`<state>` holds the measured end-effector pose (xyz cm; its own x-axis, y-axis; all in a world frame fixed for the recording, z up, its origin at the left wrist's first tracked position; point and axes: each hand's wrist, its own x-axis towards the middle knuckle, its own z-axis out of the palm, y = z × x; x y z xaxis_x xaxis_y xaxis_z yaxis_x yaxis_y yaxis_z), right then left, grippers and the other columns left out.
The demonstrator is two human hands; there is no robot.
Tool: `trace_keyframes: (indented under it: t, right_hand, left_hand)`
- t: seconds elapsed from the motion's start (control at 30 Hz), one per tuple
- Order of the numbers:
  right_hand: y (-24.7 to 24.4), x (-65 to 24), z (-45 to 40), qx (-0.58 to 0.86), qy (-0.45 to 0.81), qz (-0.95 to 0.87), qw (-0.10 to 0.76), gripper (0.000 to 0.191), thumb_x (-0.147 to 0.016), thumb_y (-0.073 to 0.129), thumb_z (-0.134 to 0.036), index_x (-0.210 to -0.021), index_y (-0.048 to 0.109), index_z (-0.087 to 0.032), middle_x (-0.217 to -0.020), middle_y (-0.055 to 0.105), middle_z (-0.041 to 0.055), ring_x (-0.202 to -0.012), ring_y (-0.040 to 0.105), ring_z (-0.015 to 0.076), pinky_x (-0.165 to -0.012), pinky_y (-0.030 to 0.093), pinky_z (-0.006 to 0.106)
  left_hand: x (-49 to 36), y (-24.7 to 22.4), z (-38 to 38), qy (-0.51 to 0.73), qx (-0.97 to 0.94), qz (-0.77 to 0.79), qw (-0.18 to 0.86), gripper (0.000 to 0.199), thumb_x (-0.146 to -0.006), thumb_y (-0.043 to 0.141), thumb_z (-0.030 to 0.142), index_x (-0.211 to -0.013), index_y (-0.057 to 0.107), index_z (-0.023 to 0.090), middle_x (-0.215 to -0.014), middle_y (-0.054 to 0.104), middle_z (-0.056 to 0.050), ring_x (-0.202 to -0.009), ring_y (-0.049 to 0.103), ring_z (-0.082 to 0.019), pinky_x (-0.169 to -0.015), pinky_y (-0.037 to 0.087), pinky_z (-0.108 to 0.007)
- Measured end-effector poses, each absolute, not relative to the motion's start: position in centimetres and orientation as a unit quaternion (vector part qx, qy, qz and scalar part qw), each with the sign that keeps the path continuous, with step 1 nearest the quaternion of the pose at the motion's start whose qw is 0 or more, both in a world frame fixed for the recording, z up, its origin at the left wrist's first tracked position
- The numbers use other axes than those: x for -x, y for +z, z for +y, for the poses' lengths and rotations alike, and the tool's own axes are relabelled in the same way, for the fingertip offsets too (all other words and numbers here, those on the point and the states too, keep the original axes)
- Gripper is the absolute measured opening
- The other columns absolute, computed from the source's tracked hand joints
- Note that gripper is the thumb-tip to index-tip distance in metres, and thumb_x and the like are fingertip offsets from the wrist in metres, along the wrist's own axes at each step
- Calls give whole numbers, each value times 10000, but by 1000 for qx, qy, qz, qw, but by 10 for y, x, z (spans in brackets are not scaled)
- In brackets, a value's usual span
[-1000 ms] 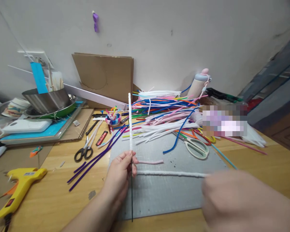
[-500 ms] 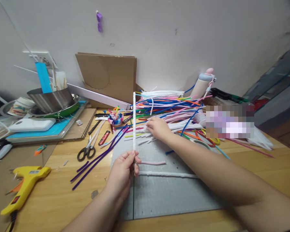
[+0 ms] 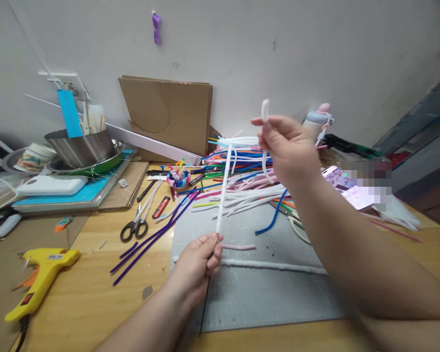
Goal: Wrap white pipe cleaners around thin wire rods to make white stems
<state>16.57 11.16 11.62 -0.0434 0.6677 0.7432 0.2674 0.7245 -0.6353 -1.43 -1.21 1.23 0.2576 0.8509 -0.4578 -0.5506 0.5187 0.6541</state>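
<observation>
My left hand (image 3: 200, 264) is closed on a thin stick wrapped in white pipe cleaner (image 3: 224, 190), its bare dark end showing below the fist. The stick stands nearly upright, leaning slightly right. Raised above the pile, my right hand (image 3: 289, 146) pinches a white pipe cleaner (image 3: 265, 108); its top is bent over and its lower end curls beneath the fingers. A second white-wrapped stick (image 3: 275, 266) lies across the grey cutting mat (image 3: 278, 298). Just right of my left hand rests a short pale pink pipe cleaner (image 3: 239, 247). Behind is a heap of multicoloured pipe cleaners (image 3: 238, 183).
A yellow glue gun (image 3: 44, 281), black-handled scissors (image 3: 134, 230) and purple pipe cleaners (image 3: 156, 242) lie left. White-handled scissors (image 3: 299, 230) sit under my right forearm. A bottle (image 3: 317, 120), a phone (image 3: 339, 178), cardboard (image 3: 168, 112) and a metal bowl (image 3: 78, 151) stand or lie farther back.
My right hand has lifted out of the heap, up and to the right, with a white pipe cleaner in it. The stick in my left hand now tilts a little to the right.
</observation>
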Motion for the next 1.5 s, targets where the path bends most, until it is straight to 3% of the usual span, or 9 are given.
trace_keyframes:
  t: [0.07,0.17,0.27,0.33,0.47,0.67,0.97,1.5]
  right_hand:
    - [129,-164,79,293,101,-747,588,216,-942,426,-253,-1059,608,-257,-899,612,23,-723,536,120,-668,434,276]
    - [130,-162,39,238,29,-863,444,198,-887,499,-165,-1036,599,-248,-914,632,22,-736,530,145,-704,425,306]
    - [111,-164,21,237,34,-914,327,177,-896,434,-151,-881,596,-220,-709,611,23,-665,501,160,-615,382,293]
    - [94,-168,19,255,44,-920,293,167,-903,420,-163,-861,579,-196,-732,617,37,-688,488,164,-631,359,295]
    - [68,-177,20,268,63,-919,280,135,-906,459,-201,-849,580,-187,-713,598,23,-687,475,149,-642,320,285]
    - [51,-182,21,256,80,-925,268,168,-912,474,-229,-840,619,-186,-676,565,14,-672,445,145,-645,288,284]
    - [44,-179,19,272,33,-930,246,156,-888,507,-253,-821,646,-228,-714,565,5,-734,458,154,-691,242,314]
    - [38,-172,10,321,-13,-915,243,159,-882,502,-255,-786,617,-205,-714,562,11,-710,403,162,-704,223,340]
  left_hand:
    - [14,13,-13,448,-177,399,780,192,-731,672,243,-754,540,106,-500,456,65,-354,229,8,-373,131,-142]
    - [15,16,-14,426,-189,390,794,170,-723,671,196,-771,541,97,-531,457,53,-385,246,4,-391,128,-146]
    - [15,19,-16,397,-215,374,810,165,-712,671,170,-795,555,86,-555,459,42,-406,248,-2,-404,125,-157]
    - [14,20,-17,391,-232,372,809,174,-715,676,198,-788,566,84,-562,459,37,-413,233,-7,-409,118,-170]
    - [13,21,-19,390,-257,385,796,202,-702,696,249,-741,576,91,-599,498,13,-427,230,-16,-419,107,-197]
    - [12,19,-21,374,-304,418,770,216,-716,674,305,-729,577,112,-452,364,67,-425,227,-43,-444,116,-218]
    - [10,18,-21,353,-283,421,786,230,-652,710,303,-699,573,125,-457,380,61,-429,220,-45,-454,97,-227]
    - [9,19,-20,350,-293,420,784,211,-678,687,302,-663,566,130,-446,380,59,-430,225,-51,-455,97,-230]
